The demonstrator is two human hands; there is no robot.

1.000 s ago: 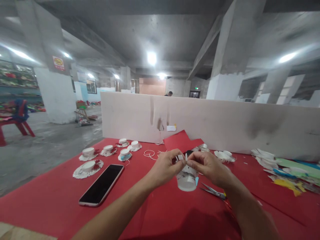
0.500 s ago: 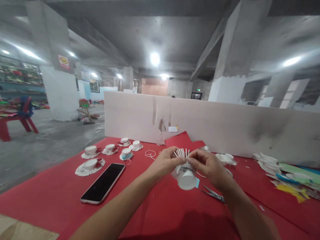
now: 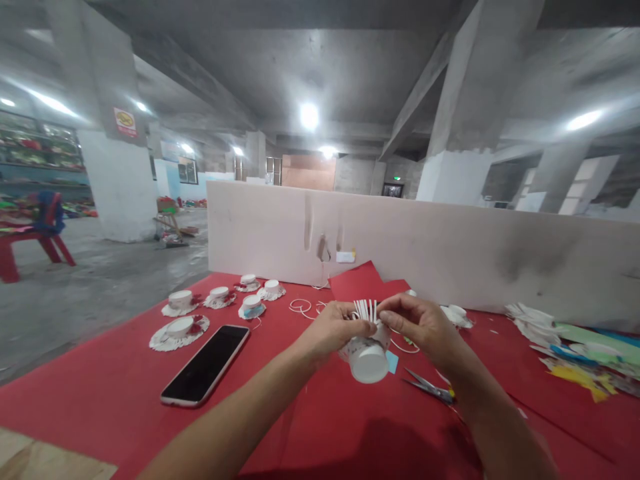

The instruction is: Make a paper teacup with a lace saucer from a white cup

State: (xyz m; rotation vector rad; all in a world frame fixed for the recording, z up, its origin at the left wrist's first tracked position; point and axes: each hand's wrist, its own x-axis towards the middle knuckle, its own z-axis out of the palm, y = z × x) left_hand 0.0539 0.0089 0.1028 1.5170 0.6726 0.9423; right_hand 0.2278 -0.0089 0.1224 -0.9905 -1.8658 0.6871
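A white paper cup (image 3: 369, 363) with its side cut into narrow strips is tipped so its round base faces me. My left hand (image 3: 337, 330) is closed around its left side, thumb on top near the roots of the strips. Several strips stand up between my hands. At the cup's right side my right hand (image 3: 413, 321) pinches with thumb and forefinger, apparently at the edge of a strip; the fingertips partly hide it. Scissors (image 3: 429, 387) lie below my right hand, beside a small light-blue paper piece (image 3: 393, 362).
Several small white paper-cup hats (image 3: 180, 328) with frilled brims stand on the left of the red table covering (image 3: 100, 387). A phone (image 3: 206, 365) lies near them. White string (image 3: 300, 306) is behind my hands. Paper scraps (image 3: 580, 367) lie at right; a pale board (image 3: 265, 233) stands along the back.
The cup has shifted slightly left and down, tilting a little. My right hand has moved a little right from the strips, with its fingers still pinched.
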